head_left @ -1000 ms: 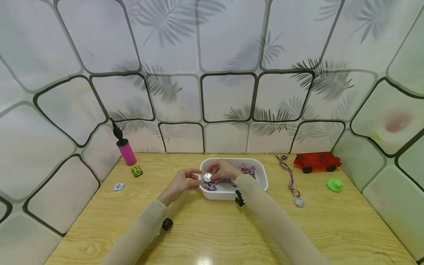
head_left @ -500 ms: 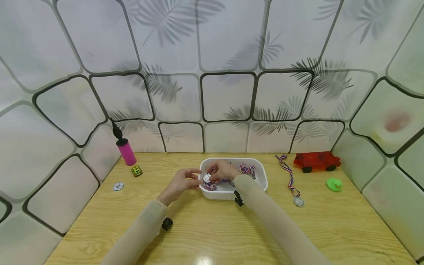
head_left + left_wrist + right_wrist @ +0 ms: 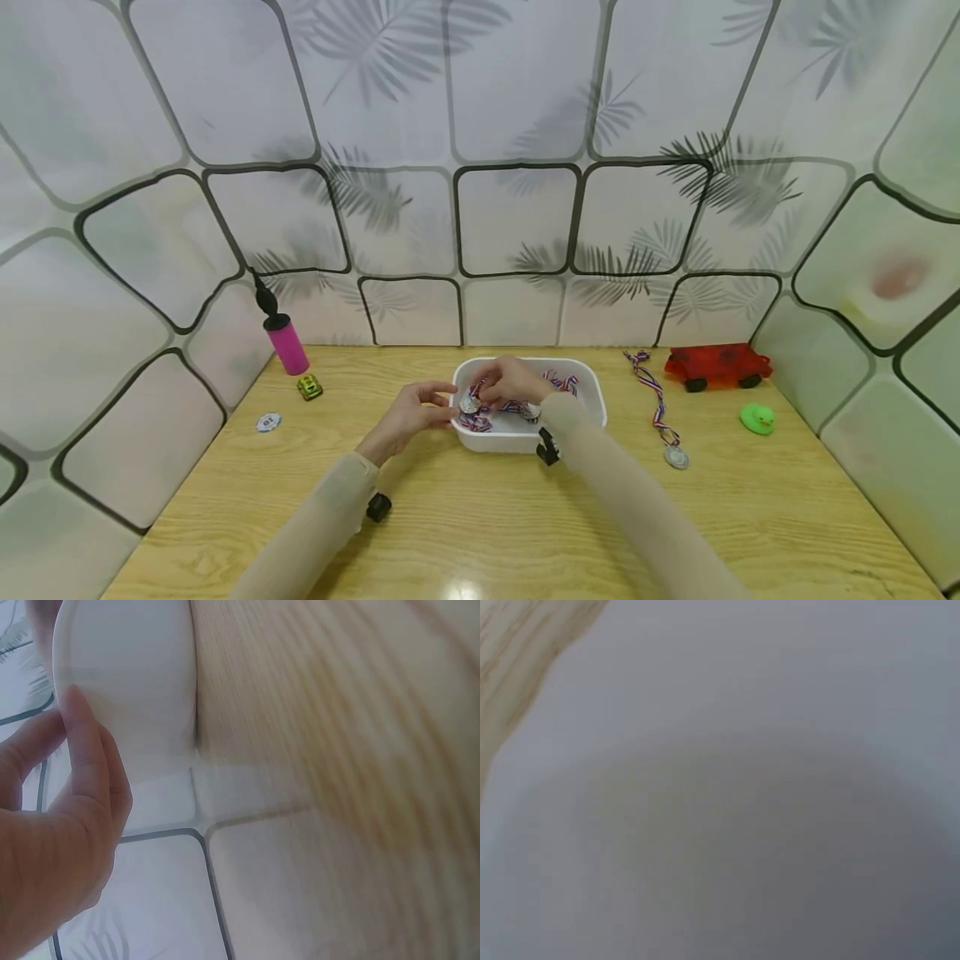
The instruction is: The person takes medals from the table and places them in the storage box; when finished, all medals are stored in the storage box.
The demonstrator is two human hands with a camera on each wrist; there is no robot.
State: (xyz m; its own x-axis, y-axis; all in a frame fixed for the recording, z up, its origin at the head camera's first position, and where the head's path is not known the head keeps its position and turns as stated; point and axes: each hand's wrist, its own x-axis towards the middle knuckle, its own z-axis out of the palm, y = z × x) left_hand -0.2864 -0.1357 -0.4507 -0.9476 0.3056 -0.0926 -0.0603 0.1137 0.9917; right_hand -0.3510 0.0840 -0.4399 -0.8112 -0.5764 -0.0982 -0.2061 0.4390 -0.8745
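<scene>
A white plastic tub [image 3: 585, 371] stands mid-table with silver medals and their red, white and blue ribbons [image 3: 562, 383] inside. At its left end my left hand [image 3: 408, 417] holds the rim; the left wrist view shows the fingers [image 3: 90, 761] against the tub wall [image 3: 135, 682]. Reaching over the front wall, my right hand [image 3: 513, 383] pinches a silver medal [image 3: 470, 404] in the tub's left part, its fingertips partly hidden. A second medal [image 3: 530, 411] lies below that wrist. Only blurred white surface and a bit of wood fill the right wrist view.
To the right lie another medal [image 3: 676, 457] on its ribbon, a red toy vehicle [image 3: 718, 365] and a green rubber duck [image 3: 757, 418]. Leftward are a pink balloon pump [image 3: 287, 346], a small yellow-green toy car [image 3: 309, 387] and a poker chip [image 3: 268, 422]. A patterned curtain [image 3: 517, 225] backs the table.
My right hand has shifted slightly within the tub, the medal at its fingertips has tilted and more ribbon shows above it. My left hand has stayed at the rim.
</scene>
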